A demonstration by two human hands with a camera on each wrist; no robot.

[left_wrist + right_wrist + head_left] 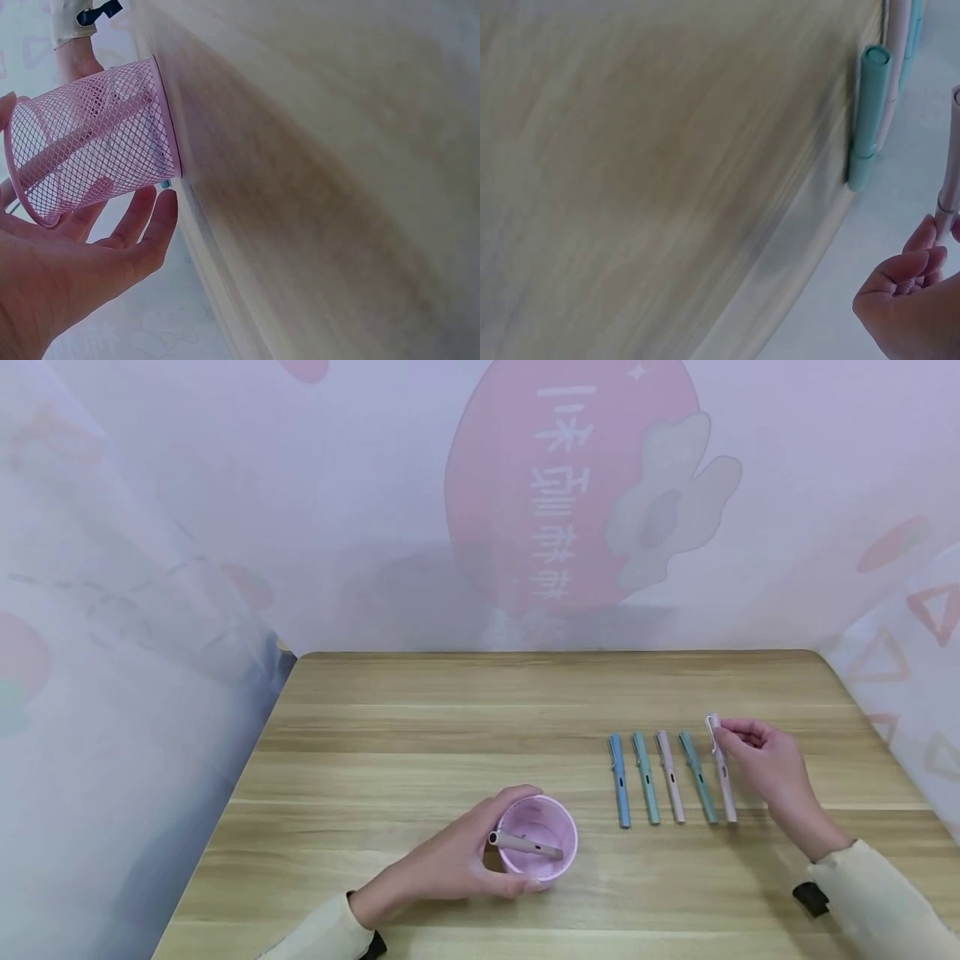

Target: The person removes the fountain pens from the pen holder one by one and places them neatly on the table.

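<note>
The left hand (pixel 457 860) wraps around a pink mesh cup (pixel 538 839) that stands on the wooden table (pixel 420 735), and a tan pen (pixel 525 845) leans inside the cup. The right hand (pixel 765 764) is well apart from the left one, and its fingertips pinch the far end of a pale pink pen (pixel 722 768). That pen lies at the right end of a row, next to a teal pen (pixel 697 777), another pink pen (pixel 670 775), a green pen (pixel 645 777) and a blue pen (pixel 619 779).
</note>
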